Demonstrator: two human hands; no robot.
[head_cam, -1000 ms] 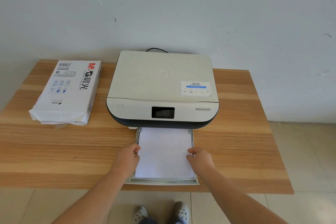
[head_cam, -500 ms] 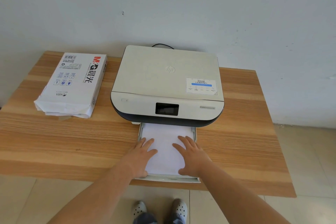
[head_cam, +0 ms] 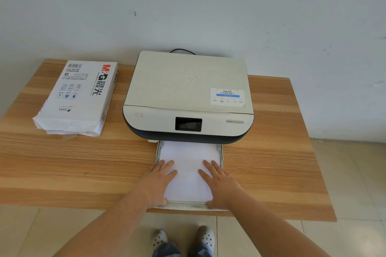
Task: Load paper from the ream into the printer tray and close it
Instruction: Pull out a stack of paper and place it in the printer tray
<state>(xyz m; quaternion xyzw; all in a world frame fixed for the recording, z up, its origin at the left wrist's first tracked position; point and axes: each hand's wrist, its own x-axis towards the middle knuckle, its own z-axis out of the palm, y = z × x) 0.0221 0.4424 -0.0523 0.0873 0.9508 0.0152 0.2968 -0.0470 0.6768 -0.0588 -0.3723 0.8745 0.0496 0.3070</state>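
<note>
A white printer (head_cam: 188,94) stands at the middle of the wooden table (head_cam: 73,162). Its paper tray (head_cam: 220,153) is pulled out toward me, reaching the table's front edge. A stack of white paper (head_cam: 188,165) lies in the tray. My left hand (head_cam: 157,181) rests flat on the paper's left side with fingers spread. My right hand (head_cam: 219,183) rests flat on its right side, also spread. Neither hand grips anything. The opened paper ream (head_cam: 77,96), white with a red and black logo, lies left of the printer.
A black cable (head_cam: 181,50) runs behind the printer by the pale wall. The table's front edge is just under my wrists. Tiled floor and my feet in white clogs (head_cam: 181,238) show below.
My hands moved from the tray's sides onto the paper and now lie flat with fingers spread. The camera shifted slightly.
</note>
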